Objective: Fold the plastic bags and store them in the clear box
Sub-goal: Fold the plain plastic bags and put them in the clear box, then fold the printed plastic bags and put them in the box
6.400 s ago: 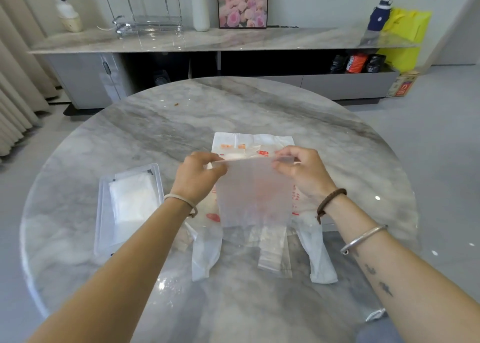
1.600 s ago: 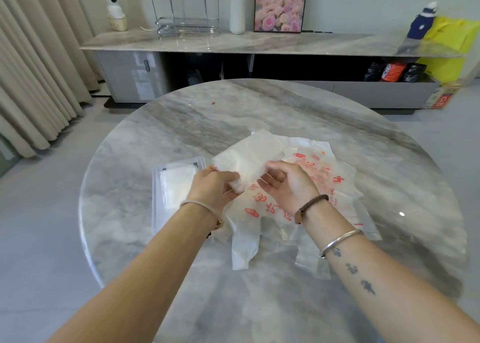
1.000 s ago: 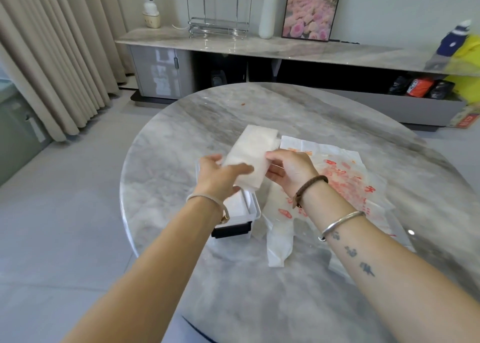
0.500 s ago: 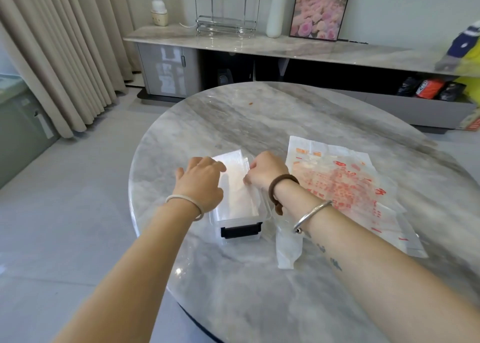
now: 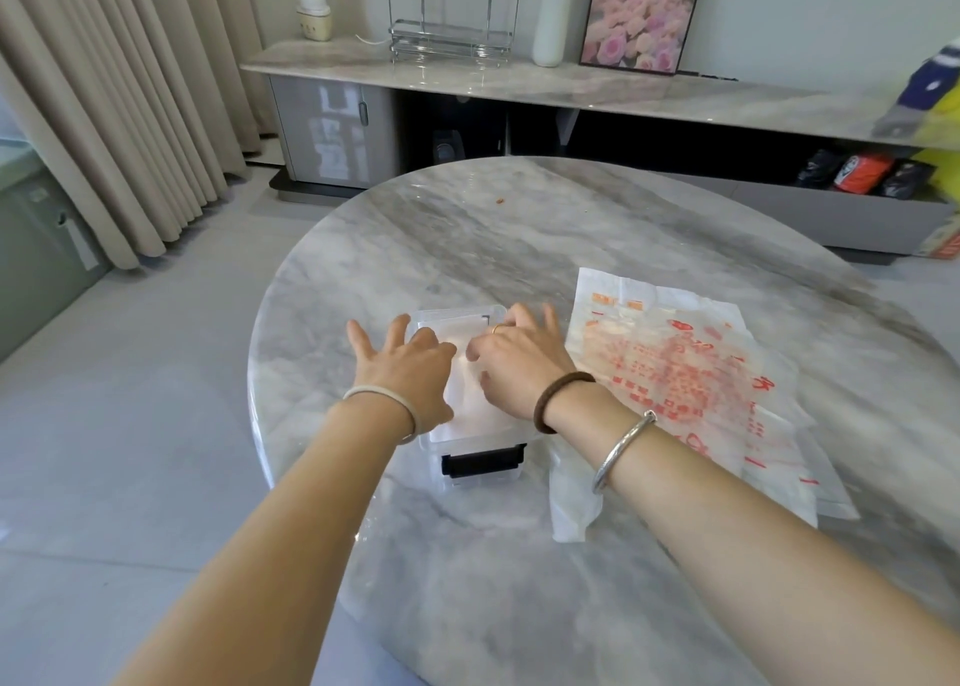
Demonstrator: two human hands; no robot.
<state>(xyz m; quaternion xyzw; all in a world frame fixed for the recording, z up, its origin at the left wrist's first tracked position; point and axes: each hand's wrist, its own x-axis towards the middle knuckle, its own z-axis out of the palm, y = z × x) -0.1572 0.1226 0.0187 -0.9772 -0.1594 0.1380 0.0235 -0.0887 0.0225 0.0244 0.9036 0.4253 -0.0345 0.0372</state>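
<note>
A clear box with a black latch sits on the round marble table, near its left edge. Inside lies a folded white plastic bag. My left hand rests flat over the box's left side with its fingers spread. My right hand hovers over the right side, fingers apart and touching the folded bag. To the right, an unfolded white plastic bag with red print lies flat on the table, its handles pointing towards me.
A long marble sideboard stands behind the table with a wire rack, a white vase and a flower picture. Beige curtains hang at the left. The floor lies close beyond the table's left edge.
The folded bag went from both hands down into the clear box. Since half a second ago both hands have opened their fingers above it.
</note>
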